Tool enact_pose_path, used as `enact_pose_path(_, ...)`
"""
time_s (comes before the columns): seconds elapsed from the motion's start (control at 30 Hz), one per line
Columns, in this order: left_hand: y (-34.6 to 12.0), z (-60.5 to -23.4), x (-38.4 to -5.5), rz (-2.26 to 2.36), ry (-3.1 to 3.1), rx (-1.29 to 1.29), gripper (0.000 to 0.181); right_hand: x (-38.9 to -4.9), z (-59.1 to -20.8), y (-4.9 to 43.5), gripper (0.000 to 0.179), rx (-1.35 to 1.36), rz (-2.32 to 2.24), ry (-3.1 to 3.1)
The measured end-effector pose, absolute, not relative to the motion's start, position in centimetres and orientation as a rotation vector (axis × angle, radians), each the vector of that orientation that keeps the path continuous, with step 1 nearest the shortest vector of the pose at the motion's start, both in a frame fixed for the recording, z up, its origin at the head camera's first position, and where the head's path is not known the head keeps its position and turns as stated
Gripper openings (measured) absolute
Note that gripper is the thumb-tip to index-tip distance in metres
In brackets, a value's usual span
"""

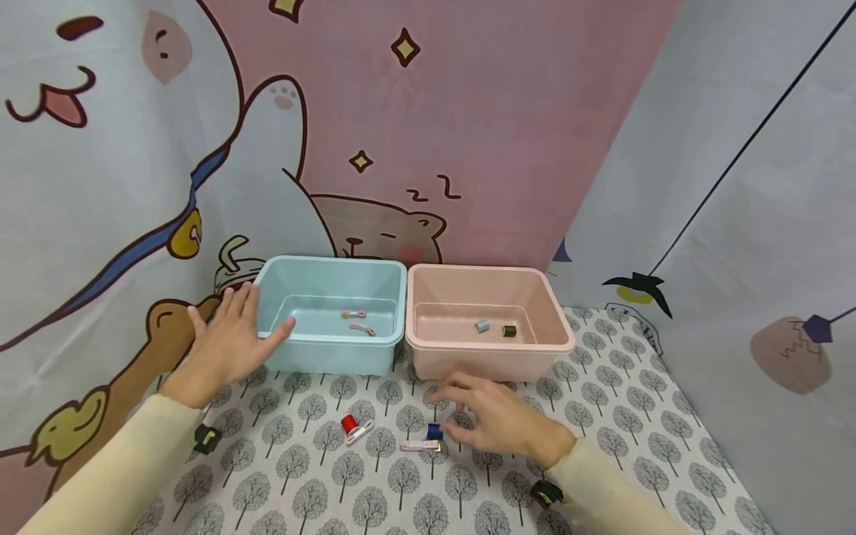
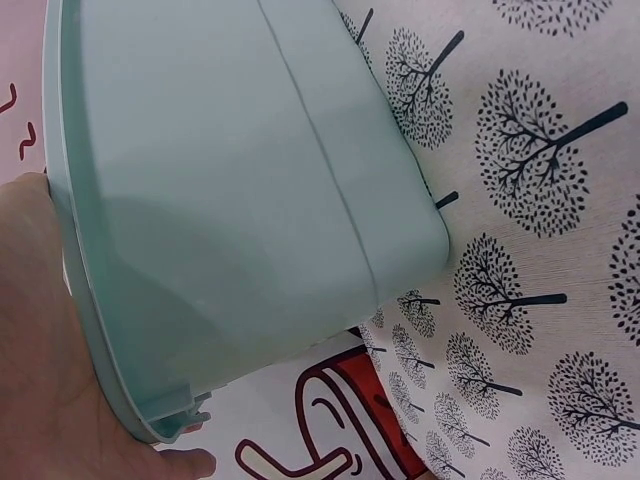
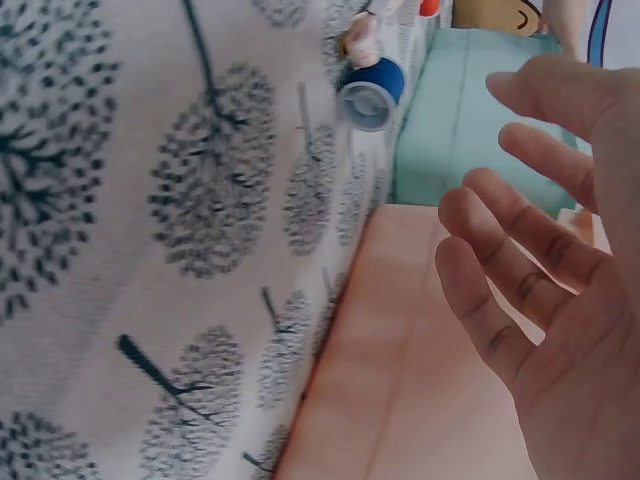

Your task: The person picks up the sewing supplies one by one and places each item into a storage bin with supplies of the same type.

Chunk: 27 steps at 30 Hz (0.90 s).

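My left hand (image 1: 230,334) rests at the left rim of the light blue bin (image 1: 328,357), its fingers spread and straight. In the left wrist view, the palm lies along that bin's rim (image 2: 75,230). My right hand (image 1: 498,416) hovers in front of the pink bin (image 1: 491,360), fingers loosely bent and holding nothing. Just left of its fingertips is a dark blue thread spool (image 1: 435,431). Beside that spool lies a slim pink-and-white piece shaped like a nail clipper (image 1: 420,446). Farther left, a red thread spool (image 1: 349,424) touches a similar white piece (image 1: 360,432).
Two small pinkish clipper-shaped pieces (image 1: 362,328) lie inside the blue bin. The pink bin holds a pale blue spool (image 1: 482,325) and a dark green spool (image 1: 510,331). The bins stand side by side on a tree-print cloth (image 1: 368,509), before a cartoon-printed curtain (image 1: 495,134).
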<state>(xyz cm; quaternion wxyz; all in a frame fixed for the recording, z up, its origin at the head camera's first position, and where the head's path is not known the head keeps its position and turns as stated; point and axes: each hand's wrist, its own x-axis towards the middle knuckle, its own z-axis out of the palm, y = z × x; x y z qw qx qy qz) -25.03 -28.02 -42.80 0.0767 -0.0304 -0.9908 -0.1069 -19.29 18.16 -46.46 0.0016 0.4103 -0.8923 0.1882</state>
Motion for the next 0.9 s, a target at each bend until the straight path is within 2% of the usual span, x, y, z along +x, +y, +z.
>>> enact_pose_path(0.67,-28.0,-42.8,-25.0,-0.319,-2.975,-0.089,0.113,-20.1,-49.1,18.1,0.062,1.451,0.571,-2.928)
enact_pose_path(0.9,-28.0,-42.7,-25.0,-0.319,-2.976,-0.091,0.114,-20.7,-49.4,17.7,0.06,1.505,0.596,-2.918)
